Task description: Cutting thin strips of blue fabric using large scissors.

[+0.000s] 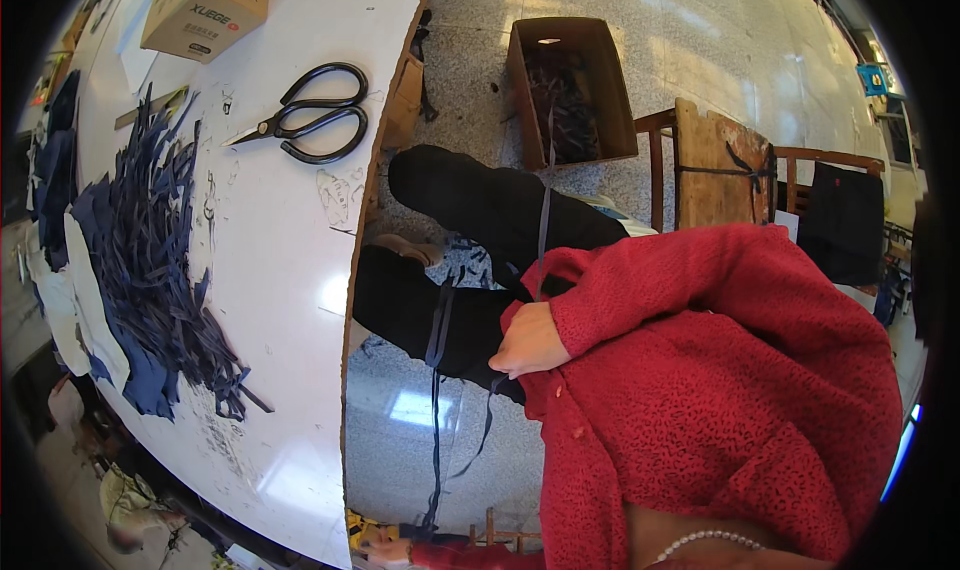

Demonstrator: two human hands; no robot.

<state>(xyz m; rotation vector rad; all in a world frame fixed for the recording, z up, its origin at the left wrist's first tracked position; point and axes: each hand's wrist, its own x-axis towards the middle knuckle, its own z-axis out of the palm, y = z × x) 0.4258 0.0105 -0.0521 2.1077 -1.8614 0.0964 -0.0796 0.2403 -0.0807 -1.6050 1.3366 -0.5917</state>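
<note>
My right hand (527,340), in the red sleeve, is closed on a narrow dark strip (487,420) over my lap. More dark strips (438,330) lie across my black-trousered leg and hang down. At the lower edge my left hand (388,548) is closed at a yellow object (365,530), only partly visible. On the white table (280,390) to the left are black-handled scissors (320,130) and a large tangle of navy fabric strips (150,280), beside navy and white fabric pieces.
An open cardboard box (620,90) with dark strips stands on the floor ahead; another strip runs from it to my lap. A closed carton (205,15) sits at the table's far end. Wooden chairs (720,170), one draped with black cloth, stand at the right.
</note>
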